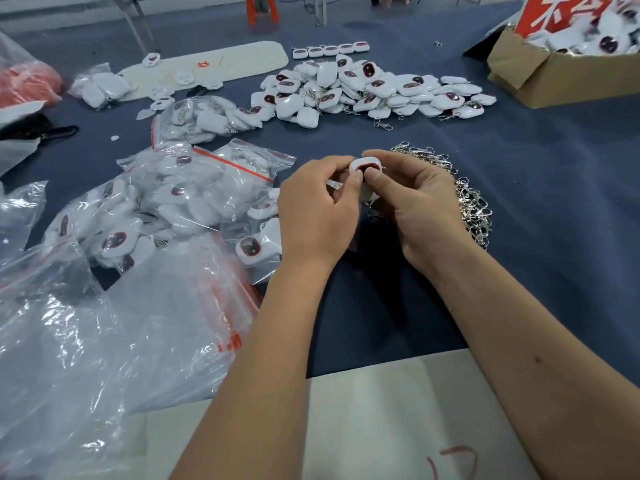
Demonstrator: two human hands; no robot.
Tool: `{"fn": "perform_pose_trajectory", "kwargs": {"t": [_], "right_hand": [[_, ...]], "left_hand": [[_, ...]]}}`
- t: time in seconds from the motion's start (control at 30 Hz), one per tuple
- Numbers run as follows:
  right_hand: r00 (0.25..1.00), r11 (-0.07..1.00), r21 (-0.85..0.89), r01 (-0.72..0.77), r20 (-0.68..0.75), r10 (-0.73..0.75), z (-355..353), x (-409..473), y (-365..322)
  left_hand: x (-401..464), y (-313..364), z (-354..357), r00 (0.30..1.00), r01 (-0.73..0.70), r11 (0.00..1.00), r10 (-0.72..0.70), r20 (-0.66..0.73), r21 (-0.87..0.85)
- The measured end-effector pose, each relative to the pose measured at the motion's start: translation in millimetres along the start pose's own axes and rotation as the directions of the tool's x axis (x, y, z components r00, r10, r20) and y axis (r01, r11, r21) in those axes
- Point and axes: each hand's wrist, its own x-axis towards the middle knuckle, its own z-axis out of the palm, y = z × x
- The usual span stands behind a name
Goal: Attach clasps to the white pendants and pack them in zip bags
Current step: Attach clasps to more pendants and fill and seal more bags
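both hands are up over the blue table [554, 188], meeting around a single white pendant [364, 167]. the left hand [317, 209] pinches it from the left side with thumb and curled fingers, and the right hand [415, 199] holds it from the right, thumb pressed on the near edge. the pendant's dark red oval faces up between them. whether a clasp is already caught between the fingers i cannot tell; the hands hide that side.

this looks like the attaching step: one pendant being fitted while the rest wait. the pile of silver clasps [467, 199] lies just behind and beside the right hand. farther back sits a heap of pendants [363, 91], several plainly with clasps already on. to the left, zip bags [194, 202] already hold pendants, and flat unfilled bags [166, 313] lie nearer the person. a cardboard box [561, 77] at the far right holds more pendants.

the next move, i'd judge, calls for a steady pinch on the pendant while the clasp's ring is worked through its loop. it is small, fiddly work, and the smooth pendant could easily twist in the fingers.
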Motion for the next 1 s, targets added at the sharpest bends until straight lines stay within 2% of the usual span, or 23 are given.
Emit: {"fn": "perform_pose_trajectory", "kwargs": {"t": [0.27, 0.5, 0.73, 0.9, 1.0], "right_hand": [[0.991, 1.000, 0.006, -0.015, 0.131, 0.014, 4.1, -2.3, 0.3], [0.989, 1.000, 0.023, -0.010, 0.150, 0.006, 3.6, -4.5, -0.9], [0.995, 0.998, 0.061, -0.016, 0.096, 0.010, 1.6, -3.7, -2.2], [1.000, 1.000, 0.030, -0.005, -0.010, 0.005, -1.7, 2.0, -1.5], [0.997, 0.999, 0.031, 0.042, -0.059, -0.041, -2.7, 3.7, -1.6]], "left_hand": [[-0.7, 3.7, 0.7, 0.991, 0.109, 0.987, -0.118, -0.067, -0.122], [-1.4, 4.2, 1.8, 0.989, 0.106, 0.986, -0.117, -0.086, -0.127], [-1.8, 5.0, 2.0, 0.996, 0.043, 0.992, -0.052, -0.074, -0.117], [-0.5, 3.4, 1.8, 0.973, 0.091, 0.987, -0.116, -0.199, -0.134], [2.9, -0.3, -1.1, 0.983, 0.152, 0.988, -0.154, -0.096, -0.027]]}}
